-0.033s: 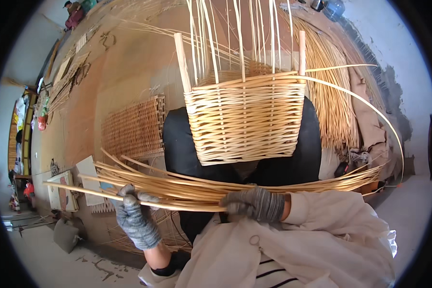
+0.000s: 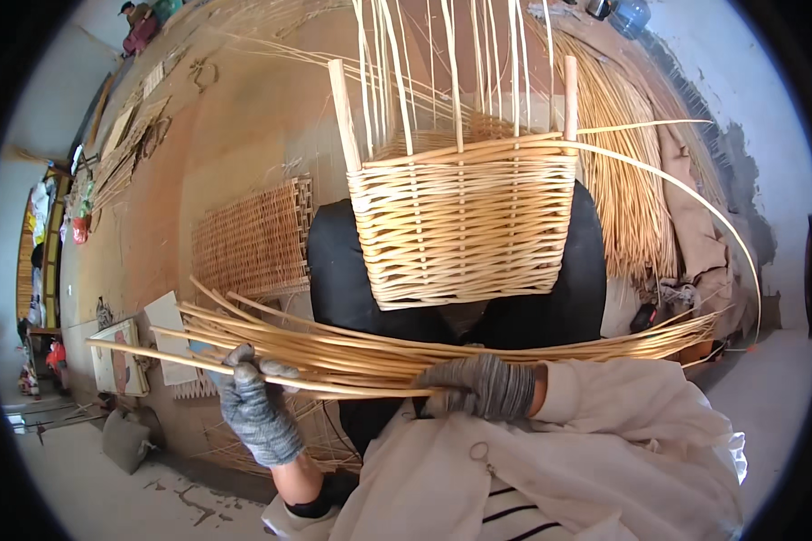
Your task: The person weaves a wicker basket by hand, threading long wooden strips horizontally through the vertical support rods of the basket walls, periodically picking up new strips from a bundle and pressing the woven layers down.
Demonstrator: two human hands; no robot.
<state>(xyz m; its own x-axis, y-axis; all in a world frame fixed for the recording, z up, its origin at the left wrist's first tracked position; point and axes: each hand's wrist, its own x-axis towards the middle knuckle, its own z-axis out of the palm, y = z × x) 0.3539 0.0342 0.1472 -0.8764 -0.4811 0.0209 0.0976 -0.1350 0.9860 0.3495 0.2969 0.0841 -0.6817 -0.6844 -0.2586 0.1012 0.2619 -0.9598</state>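
A half-woven wicker basket (image 2: 465, 230) rests on my knees, its tall stakes rising past the top of the view and a thick wooden post at each near corner. Across my lap lies a bundle of wicker rods (image 2: 361, 347). My left hand (image 2: 262, 415), in a grey knit glove, is closed around a thick rod (image 2: 162, 353) whose end sticks out to the left. Gloved alike, my right hand (image 2: 483, 386) is closed at the bundle's near side, around the other end of rods there; its fingertips are partly hidden.
A woven wicker panel (image 2: 251, 236) lies on the floor to the left. Beyond the basket's right side is a large heap of long rods (image 2: 627, 198). One loose rod (image 2: 695, 194) arches from the basket's right corner. Another person (image 2: 139, 25) sits far left.
The rod in my left hand has shifted slightly to the right, its near end now showing over my right hand's fingers. The basket appears almost unmoved.
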